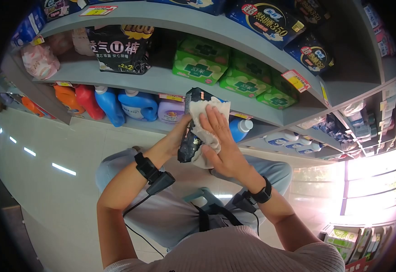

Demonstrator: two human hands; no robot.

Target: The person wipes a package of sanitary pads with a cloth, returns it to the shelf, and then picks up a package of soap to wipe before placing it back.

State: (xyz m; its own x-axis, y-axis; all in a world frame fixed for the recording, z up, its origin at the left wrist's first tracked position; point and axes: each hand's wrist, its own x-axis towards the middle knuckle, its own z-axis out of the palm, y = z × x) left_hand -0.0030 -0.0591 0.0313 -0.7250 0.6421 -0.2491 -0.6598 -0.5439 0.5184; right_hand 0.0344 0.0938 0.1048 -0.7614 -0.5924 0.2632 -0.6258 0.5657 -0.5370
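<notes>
My left hand [183, 131] grips a dark plastic product pack [191, 129] from behind and holds it upright in front of the shelves. My right hand [220, 143] lies flat on the pack's front and presses a white cloth [204, 119] against it. The cloth drapes over the pack's upper right part and hangs down at its lower edge. Both wrists wear black bands with cables.
Grey shelves [161, 79] hold green packs [201, 60], a black pack [121, 47], dark blue packs [270, 20] and blue, red and orange detergent bottles [136, 105]. The pale floor [61, 154] lies to the left. More goods stand at the lower right [352, 238].
</notes>
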